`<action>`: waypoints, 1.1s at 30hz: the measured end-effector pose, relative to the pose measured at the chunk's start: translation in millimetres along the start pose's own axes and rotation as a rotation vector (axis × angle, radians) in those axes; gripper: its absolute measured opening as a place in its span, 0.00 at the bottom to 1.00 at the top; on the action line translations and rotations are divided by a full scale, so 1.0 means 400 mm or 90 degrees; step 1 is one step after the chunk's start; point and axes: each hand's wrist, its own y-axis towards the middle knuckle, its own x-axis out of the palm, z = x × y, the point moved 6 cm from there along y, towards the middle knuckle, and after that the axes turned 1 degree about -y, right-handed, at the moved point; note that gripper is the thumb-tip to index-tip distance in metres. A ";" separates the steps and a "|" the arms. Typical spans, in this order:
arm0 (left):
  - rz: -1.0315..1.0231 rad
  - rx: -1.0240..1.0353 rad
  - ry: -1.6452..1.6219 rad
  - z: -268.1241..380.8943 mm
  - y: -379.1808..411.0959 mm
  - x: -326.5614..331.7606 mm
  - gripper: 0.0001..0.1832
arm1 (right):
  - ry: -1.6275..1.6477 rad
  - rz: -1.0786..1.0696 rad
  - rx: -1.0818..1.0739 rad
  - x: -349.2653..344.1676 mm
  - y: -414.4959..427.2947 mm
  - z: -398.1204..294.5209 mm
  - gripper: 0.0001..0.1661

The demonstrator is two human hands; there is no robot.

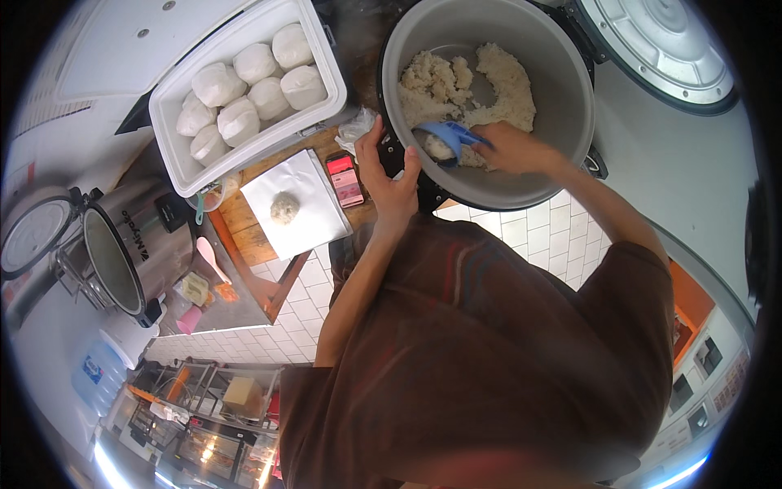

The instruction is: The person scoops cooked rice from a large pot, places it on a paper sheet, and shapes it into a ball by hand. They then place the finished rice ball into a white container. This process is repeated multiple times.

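Observation:
Cooked rice (507, 85) lies in heaps on the bottom of a large grey pot (568, 79). My right hand (516, 148) reaches into the pot and grips the handle of a blue plastic scoop (446, 131), whose cup has rice in it. At the pot's near left rim is my left hand (389, 177), thumb and fingers spread; whether it bears on the rim I cannot tell. Left of that hand a phone (345, 180) lies beside a stack of white paper sheets (311, 229), with one mound of rice (285, 208) on top.
An open white cooler box (247, 158) holds several white wrapped bundles (218, 84). A crumpled plastic bag (356, 128) sits between cooler and pot. Farther left stand a Miyako metal cooker (143, 244), a pink spoon (212, 260) and a pink cup (189, 319). The pot's metal lid (666, 43) is raised at upper right.

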 end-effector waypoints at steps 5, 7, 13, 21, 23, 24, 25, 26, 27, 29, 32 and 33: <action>-0.003 -0.004 -0.011 -0.014 0.001 -0.002 0.29 | 0.134 -0.047 0.100 -0.015 0.062 0.111 0.21; -0.006 0.003 0.011 -0.009 0.000 -0.004 0.28 | 0.043 -0.007 0.143 -0.002 0.108 0.127 0.18; -0.002 -0.012 0.035 0.010 0.001 0.001 0.27 | -0.150 0.321 -0.162 0.108 0.102 0.003 0.15; 0.005 -0.009 -0.010 -0.011 -0.002 0.000 0.26 | -0.043 0.013 -0.017 -0.007 0.034 -0.035 0.20; 0.002 -0.001 -0.031 -0.022 -0.003 0.000 0.26 | 0.055 -0.072 0.014 -0.030 0.021 0.003 0.22; -0.011 -0.002 -0.028 -0.020 0.000 0.001 0.26 | 0.115 -0.108 0.049 -0.031 0.025 0.048 0.22; -0.020 -0.004 -0.025 -0.014 0.001 0.001 0.27 | 0.171 -0.146 0.081 -0.030 0.032 0.085 0.22; -0.028 -0.005 -0.022 -0.011 0.001 -0.002 0.27 | 0.156 -0.144 0.072 -0.034 0.044 0.106 0.23; -0.039 0.007 -0.007 -0.012 0.001 -0.004 0.28 | 0.143 -0.139 0.062 -0.035 0.058 0.126 0.23; -0.059 0.035 0.018 -0.016 0.003 -0.010 0.28 | 0.098 -0.130 0.047 -0.038 0.091 0.166 0.24; -0.173 -0.045 -0.043 0.017 0.019 -0.059 0.27 | 0.010 -0.125 0.036 -0.019 0.147 0.213 0.24; -0.197 -0.089 -0.071 0.016 0.012 -0.085 0.27 | -0.022 -0.128 0.033 -0.007 0.164 0.217 0.23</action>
